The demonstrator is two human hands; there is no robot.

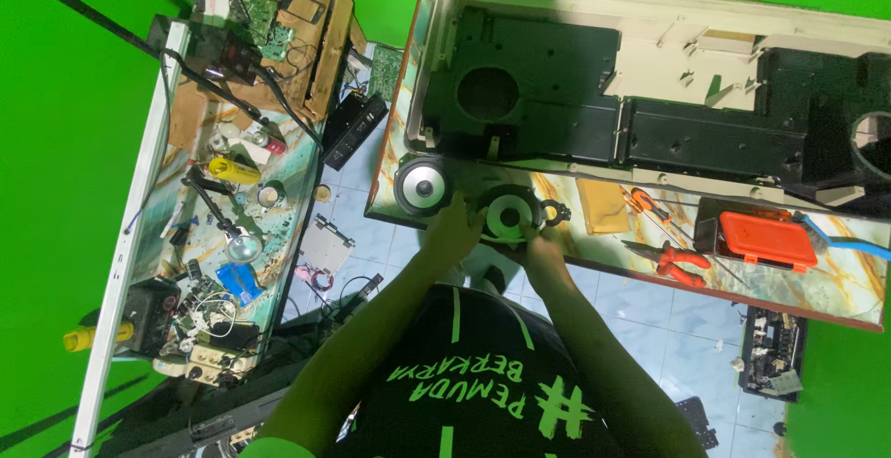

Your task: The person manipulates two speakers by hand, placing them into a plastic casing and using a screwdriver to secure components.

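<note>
- The green-coned speaker [509,214] sits at the near edge of the marble-patterned tabletop [835,277], and everything here is placed from it.
- The left hand [453,229] lies against the speaker's left rim, fingers curled on it in a holding grip.
- The right hand [541,240] meets the speaker's right rim at the near side; its fingers press the edge, though how far that grip closes cannot be told.
- A second speaker with a silver cone [423,185] lies just left of the green one, touching the tabletop edge.
- A small black ring part [554,210] sits just right of the speaker.
- Farther right lie a tan pad [602,206], orange-handled pliers [680,261] and an orange-lidded box [767,238].
- Behind the speaker lies a long opened cabinet shell [650,77] with black inner panels and a round hole.
- Well to the left stands a separate cluttered bench [218,226] with circuit boards and a magnifier.
</note>
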